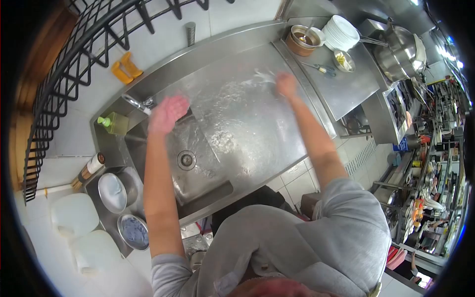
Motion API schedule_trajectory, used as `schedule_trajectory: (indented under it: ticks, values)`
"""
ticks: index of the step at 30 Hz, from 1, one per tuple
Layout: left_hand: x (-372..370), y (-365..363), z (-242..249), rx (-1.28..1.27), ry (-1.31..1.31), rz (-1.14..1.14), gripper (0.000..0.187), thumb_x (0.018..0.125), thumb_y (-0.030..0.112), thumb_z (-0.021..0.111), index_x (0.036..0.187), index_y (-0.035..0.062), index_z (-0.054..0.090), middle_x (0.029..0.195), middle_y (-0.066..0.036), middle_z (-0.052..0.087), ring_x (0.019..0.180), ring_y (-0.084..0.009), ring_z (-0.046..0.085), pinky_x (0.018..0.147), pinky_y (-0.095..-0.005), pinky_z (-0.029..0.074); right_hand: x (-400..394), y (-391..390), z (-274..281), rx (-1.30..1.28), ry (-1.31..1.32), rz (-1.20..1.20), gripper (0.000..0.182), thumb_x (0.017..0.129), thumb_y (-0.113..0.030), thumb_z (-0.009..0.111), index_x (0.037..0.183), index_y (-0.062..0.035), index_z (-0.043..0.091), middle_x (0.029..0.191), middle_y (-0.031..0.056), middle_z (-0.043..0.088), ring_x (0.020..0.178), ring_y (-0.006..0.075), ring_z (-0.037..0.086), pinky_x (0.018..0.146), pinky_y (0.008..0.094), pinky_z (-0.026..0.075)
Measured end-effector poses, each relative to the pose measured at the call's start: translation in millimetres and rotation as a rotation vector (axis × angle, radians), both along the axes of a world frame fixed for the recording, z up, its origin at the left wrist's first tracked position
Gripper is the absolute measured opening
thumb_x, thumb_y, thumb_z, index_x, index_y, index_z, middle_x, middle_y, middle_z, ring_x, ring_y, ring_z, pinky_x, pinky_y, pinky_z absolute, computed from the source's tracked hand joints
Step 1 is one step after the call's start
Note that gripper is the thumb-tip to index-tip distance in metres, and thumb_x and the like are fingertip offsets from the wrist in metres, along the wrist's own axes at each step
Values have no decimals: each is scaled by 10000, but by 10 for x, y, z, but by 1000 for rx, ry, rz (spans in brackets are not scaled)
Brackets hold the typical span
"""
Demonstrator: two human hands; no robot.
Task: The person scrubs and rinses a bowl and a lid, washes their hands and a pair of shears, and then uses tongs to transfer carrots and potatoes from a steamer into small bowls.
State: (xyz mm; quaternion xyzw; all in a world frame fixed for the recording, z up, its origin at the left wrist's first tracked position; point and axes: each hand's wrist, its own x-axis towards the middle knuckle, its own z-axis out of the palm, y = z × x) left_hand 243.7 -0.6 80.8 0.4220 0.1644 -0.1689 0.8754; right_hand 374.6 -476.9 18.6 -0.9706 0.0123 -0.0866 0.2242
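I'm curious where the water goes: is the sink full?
Not full: the sink has its floor and round drain plainly showing. Whether a thin film covers them, I can't tell.

Here's the counter in the middle, water spread across it, with the sink at its left end! Left hand is at the sink's far end, right beside the tap; right hand is over the counter's far right. Soap bottle left of the tap, two bowls left of the sink, and over right, plates behind a small bowl, big pot beyond!
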Motion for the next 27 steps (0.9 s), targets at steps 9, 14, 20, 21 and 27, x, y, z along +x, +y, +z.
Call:
schedule_trajectory:
  ticks: [9, 14, 20, 21, 27]
  values:
    - [-433, 394, -739, -71, 79, 112, 494, 1079, 365, 422, 1313, -60, 516, 1210, -221, 646, 1181, -355, 620, 977, -473, 527, 496, -2485, -243, -634, -244, -86, 591, 947, -323, 519, 1495, -127, 413, 1467, 165, 505, 1338, 363, 483, 1095, 506, 396]
    - [-659, 200, -429, 176, 220, 215, 439, 1075, 338, 445, 1259, -44, 555, 1101, -192, 692, 1043, -349, 691, 875, -453, 586, 587, -2053, 179, -542, 56, -114, 593, 970, -435, 530, 1399, -26, 492, 1370, 167, 559, 1213, 375, 555, 1035, 487, 441]
    - [-533, 64, -448, 214, 202, 216, 562, 1048, 436, 498, 1315, -57, 525, 1212, -227, 655, 1116, -353, 664, 932, -465, 570, -117, -1039, -39, -738, 32, 122, 336, 972, -343, 540, 1146, -57, 576, 1093, 176, 596, 990, 330, 630, 823, 447, 543]
    - [-486, -34, -472, 265, 212, 210, 578, 1037, 455, 516, 1315, -51, 529, 1226, -227, 650, 1115, -350, 664, 942, -476, 565, -316, -799, -196, -692, 38, 129, 309, 963, -321, 554, 1137, -66, 577, 1064, 172, 590, 991, 333, 625, 779, 437, 558]
    - [-476, -882, -811, 320, 252, 33, 677, 893, 561, 705, 1218, -17, 566, 1082, -154, 661, 972, -283, 687, 821, -421, 581, -1423, 1314, -269, -345, 20, 428, 245, 920, -250, 596, 1045, -45, 644, 1047, 183, 593, 1019, 334, 577, 812, 414, 555]
